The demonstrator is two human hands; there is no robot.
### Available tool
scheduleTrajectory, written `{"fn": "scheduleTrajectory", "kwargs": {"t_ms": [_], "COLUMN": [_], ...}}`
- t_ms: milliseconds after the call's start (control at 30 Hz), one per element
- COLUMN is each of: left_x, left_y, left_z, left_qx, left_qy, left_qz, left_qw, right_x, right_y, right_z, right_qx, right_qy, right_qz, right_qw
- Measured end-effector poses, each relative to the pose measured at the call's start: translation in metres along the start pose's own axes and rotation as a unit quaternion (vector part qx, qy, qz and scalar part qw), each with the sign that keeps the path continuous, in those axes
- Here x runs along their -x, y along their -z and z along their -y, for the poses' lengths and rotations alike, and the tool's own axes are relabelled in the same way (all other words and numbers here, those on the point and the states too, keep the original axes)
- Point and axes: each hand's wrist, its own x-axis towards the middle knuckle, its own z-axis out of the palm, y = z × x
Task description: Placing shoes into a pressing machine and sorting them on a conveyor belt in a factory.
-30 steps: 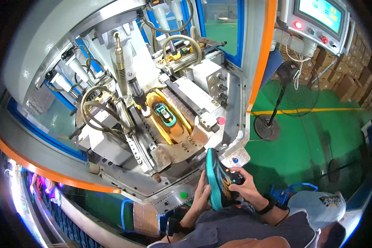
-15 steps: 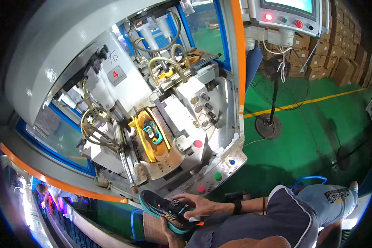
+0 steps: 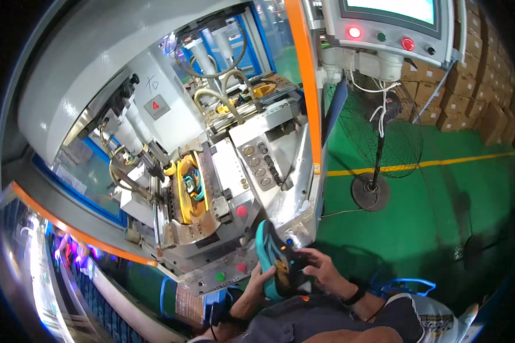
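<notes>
Left hand [image 3: 260, 281] holds shoe [image 3: 280, 266] near machine edge [image 3: 203, 283], green floor [image 3: 429, 211] rightward

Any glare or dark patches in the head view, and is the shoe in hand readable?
Head view: the control screen is largely washed out, and the bare metal ledge glares; head view: the picture's rim falls to black, with a blown-out strip at lower left; head view: the shoe reads clearly enough by its teal sole, though its dark upper hides finer detail.

Shoe [image 3: 280, 260] before mach. [image 3: 220, 166], fan [image 3: 388, 107] R
</notes>
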Motion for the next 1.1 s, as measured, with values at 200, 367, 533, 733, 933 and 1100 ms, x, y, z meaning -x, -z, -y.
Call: {"fn": "scheduleTrajectory", "kwargs": {"t_ms": [200, 367, 533, 733, 933, 1100], "left_x": [-0.047, -0.037, -0.004, 0.068, 0.102, 0.11], "left_y": [-0.045, -0.044, 0.003, 0.067, 0.148, 0.15], "left_z": [0.01, 0.022, 0.011, -0.019, 0.012, 0.003], "left_qx": [-0.183, -0.167, -0.046, 0.172, 0.236, 0.17], "left_qy": [-0.102, -0.096, -0.039, -0.054, -0.18, -0.2], "left_qz": [0.048, 0.085, 0.057, -0.049, -0.109, -0.212], "left_qw": [0.977, 0.978, 0.997, 0.982, 0.949, 0.941], "right_x": [0.011, 0.017, 0.014, -0.022, -0.063, -0.086], "right_y": [0.039, 0.025, -0.016, -0.113, -0.187, -0.205], "right_z": [0.018, 0.025, -0.011, -0.057, -0.056, -0.073], "right_qx": [-0.075, -0.039, -0.056, -0.045, 0.153, 0.213], "right_qy": [0.05, 0.072, 0.062, 0.024, -0.042, -0.088], "right_qz": [-0.116, -0.131, -0.098, 0.004, 0.11, 0.083], "right_qw": [0.989, 0.988, 0.992, 0.999, 0.981, 0.969]}}
